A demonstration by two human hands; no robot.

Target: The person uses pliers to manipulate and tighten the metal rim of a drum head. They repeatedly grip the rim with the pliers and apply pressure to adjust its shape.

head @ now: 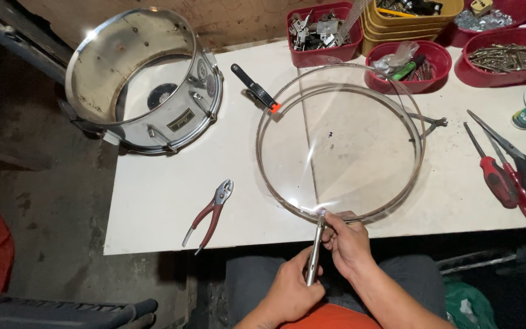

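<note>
Chrome gleams at the far left of our white work table (165,201), where a shiny steel drum shell (144,82) with lugs along its side stands partly over the table's left edge, open end tilted toward us and nothing inside it that we can see. Nearer us lie red-handled slip-joint pliers (209,214), jaws pointing up and away, and beyond them a black clamp with an orange tip (255,89) rests just beside the rim of the clear drumhead on its thin metal hoop (341,141). That hoop lies flat in the middle of the table, and its near edge is where we work: our left hand (290,292) is closed in a fist around the lower handle of a slim silver hand tool (315,250), whose long axis runs nearly straight up from our lap to the hoop, its tip touching the rim. Our right hand (348,240) sits just beside that tip, fingers curled and pinched about the tool's upper end and the rim, so it is the nearer hand to the hoop, which spreads away directly ahead of the fingertips. Further right, red plastic bowls (409,67) hold metal brackets, screws and small parts; stacked yellow trays (397,24) hold more hardware we cannot make out. Two red-handled screwdrivers (506,183) and blue-handled scissors (518,158) lie at the right edge, well apart from our hands.
</note>
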